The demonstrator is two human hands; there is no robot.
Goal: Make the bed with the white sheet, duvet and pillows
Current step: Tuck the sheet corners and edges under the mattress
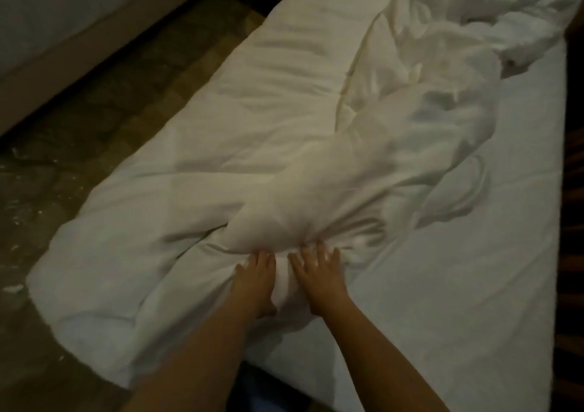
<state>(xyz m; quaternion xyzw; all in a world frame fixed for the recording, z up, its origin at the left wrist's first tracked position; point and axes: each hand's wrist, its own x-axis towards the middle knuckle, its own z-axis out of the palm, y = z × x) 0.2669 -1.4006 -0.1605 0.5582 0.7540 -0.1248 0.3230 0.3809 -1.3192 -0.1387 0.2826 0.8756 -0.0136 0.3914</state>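
A white duvet (252,146) lies bunched and twisted along the left half of the bed, hanging over the left edge. The white sheet (480,253) covers the mattress and shows bare on the right. My left hand (254,280) and my right hand (319,277) lie side by side on the duvet near the bed's near end. Their fingers reach forward into a raised fold of the duvet, with the fingertips buried in the fabric. A crumpled heap of white bedding (493,10) sits at the far end. No separate pillow can be made out.
Dark patterned floor (94,133) runs along the left of the bed, with small white scraps on it. A second bed or sofa base (63,48) stands at the far left. Dark wood (573,222) borders the bed's right side.
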